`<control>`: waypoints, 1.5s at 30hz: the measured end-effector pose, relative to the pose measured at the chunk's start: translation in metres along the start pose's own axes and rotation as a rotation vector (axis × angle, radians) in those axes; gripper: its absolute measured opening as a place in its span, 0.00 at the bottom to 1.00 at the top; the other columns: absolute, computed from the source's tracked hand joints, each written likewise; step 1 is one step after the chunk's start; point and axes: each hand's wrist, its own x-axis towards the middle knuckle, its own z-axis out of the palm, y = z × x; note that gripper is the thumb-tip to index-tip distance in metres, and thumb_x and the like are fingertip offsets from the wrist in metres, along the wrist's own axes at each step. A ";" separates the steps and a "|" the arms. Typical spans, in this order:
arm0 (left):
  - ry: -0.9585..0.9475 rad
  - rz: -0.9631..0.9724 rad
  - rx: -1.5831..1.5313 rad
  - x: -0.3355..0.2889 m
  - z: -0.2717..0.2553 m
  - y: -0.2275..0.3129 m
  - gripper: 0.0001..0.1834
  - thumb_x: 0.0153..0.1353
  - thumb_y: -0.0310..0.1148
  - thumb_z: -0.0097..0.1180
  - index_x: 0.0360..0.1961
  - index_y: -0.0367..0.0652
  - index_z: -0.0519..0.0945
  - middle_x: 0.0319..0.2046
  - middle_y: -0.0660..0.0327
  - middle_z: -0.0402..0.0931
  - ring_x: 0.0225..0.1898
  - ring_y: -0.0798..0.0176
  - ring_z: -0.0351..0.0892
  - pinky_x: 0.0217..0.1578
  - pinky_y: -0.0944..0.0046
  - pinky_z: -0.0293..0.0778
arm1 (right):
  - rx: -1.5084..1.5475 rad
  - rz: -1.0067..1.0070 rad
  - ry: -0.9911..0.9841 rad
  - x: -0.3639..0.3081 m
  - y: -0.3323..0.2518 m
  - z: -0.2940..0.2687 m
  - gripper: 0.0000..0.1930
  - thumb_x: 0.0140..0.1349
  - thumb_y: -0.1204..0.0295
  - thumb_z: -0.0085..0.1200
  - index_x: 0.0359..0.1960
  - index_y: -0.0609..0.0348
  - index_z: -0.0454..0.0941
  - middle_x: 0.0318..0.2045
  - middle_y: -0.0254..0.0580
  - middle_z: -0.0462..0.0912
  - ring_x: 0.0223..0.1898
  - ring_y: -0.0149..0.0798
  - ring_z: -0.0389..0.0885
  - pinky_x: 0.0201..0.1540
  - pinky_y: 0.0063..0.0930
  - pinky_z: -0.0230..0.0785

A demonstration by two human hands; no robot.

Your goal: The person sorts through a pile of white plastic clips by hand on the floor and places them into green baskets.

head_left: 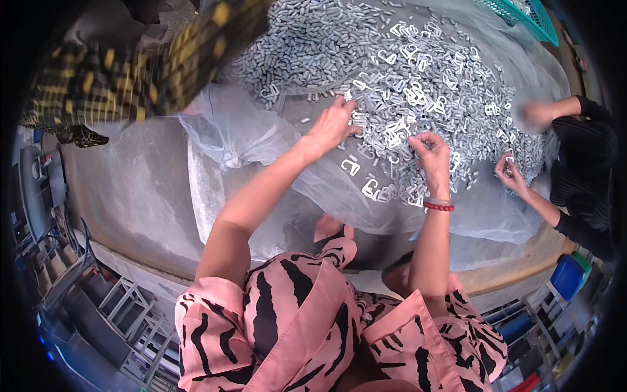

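A wide heap of small silver metal parts is spread in front of me, short cylinders mixed with shiny hook-shaped clips. At the heap's near left edge is my left hand, thumb and fingers apart around some parts, with nothing visibly held. Over the middle of the near edge, my right hand has its fingers curled together in a pinch; what lies between them is too small to make out. A red bead bracelet circles that wrist. Several shiny clips lie loose between my hands, on the near side.
Translucent sheeting lies under the heap on a grey floor. At the right, a co-worker's hand holds a small part. Another person's patterned sleeve reaches in from upper left. A green basket stands at top right.
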 end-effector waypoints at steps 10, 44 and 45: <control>-0.418 -0.273 -0.508 0.023 -0.057 0.061 0.13 0.56 0.35 0.59 0.37 0.35 0.82 0.25 0.58 0.80 0.25 0.71 0.77 0.20 0.68 0.70 | 0.915 0.261 -0.282 -0.018 -0.040 0.001 0.12 0.59 0.68 0.56 0.43 0.58 0.74 0.24 0.34 0.75 0.24 0.25 0.74 0.16 0.15 0.58; 0.179 0.208 -0.682 -0.004 -0.029 0.073 0.06 0.52 0.29 0.63 0.30 0.38 0.81 0.31 0.65 0.77 0.26 0.78 0.71 0.20 0.77 0.66 | 0.997 0.452 -0.376 -0.006 -0.044 0.027 0.09 0.58 0.70 0.58 0.35 0.62 0.75 0.16 0.33 0.72 0.11 0.22 0.64 0.09 0.12 0.45; 0.191 0.212 -0.685 -0.002 -0.031 0.076 0.05 0.53 0.28 0.63 0.29 0.39 0.81 0.30 0.66 0.77 0.26 0.78 0.71 0.20 0.77 0.66 | 0.996 0.453 -0.376 -0.005 -0.044 0.027 0.09 0.58 0.70 0.58 0.35 0.62 0.75 0.16 0.33 0.72 0.11 0.22 0.64 0.09 0.12 0.45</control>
